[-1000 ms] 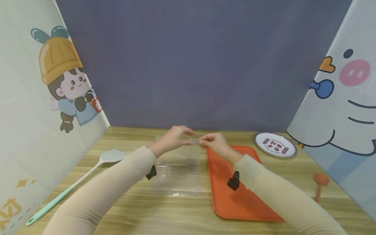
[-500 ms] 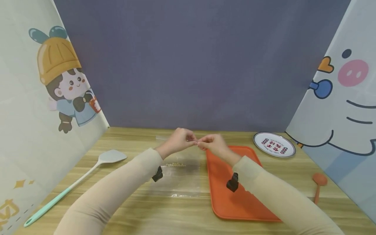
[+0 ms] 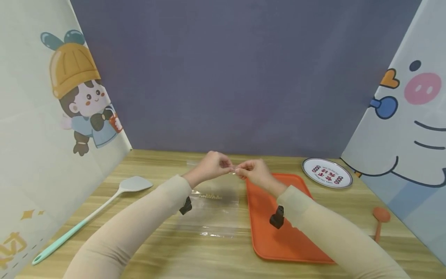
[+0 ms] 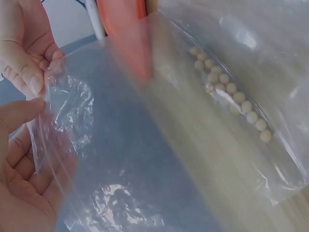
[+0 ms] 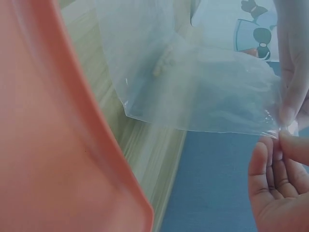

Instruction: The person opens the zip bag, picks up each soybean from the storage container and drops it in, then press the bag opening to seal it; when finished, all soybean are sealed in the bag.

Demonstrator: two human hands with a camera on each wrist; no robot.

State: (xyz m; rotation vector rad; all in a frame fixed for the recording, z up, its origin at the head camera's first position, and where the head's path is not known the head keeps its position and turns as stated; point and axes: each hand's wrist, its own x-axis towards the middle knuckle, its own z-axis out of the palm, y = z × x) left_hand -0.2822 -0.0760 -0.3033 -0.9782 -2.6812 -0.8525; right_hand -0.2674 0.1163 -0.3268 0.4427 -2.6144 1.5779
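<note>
A clear plastic zip bag (image 3: 219, 217) lies on the table, its far edge lifted by both hands. Small round cream-coloured balls (image 4: 239, 96) sit in a row along a fold inside it. My left hand (image 3: 211, 166) pinches the bag's zip edge between thumb and fingers, close to its right corner. Right beside it, my right hand (image 3: 256, 172) pinches the corner itself. The two hands' fingertips nearly meet. In the left wrist view the raised film slants up from the balls to the fingers. Seen from the right wrist, the film hangs stretched toward both hands.
An orange tray (image 3: 278, 232) lies right of the bag, under the right forearm. A patterned white plate (image 3: 327, 173) stands at the back right, an orange spoon (image 3: 381, 215) at the right edge. A long-handled spatula (image 3: 134, 183) lies left. A dark wall (image 3: 237, 77) closes the back.
My left thumb and fingers have come together, from spread apart to a pinch, and the left hand has shifted slightly right toward the right hand. The right hand keeps its pinch.
</note>
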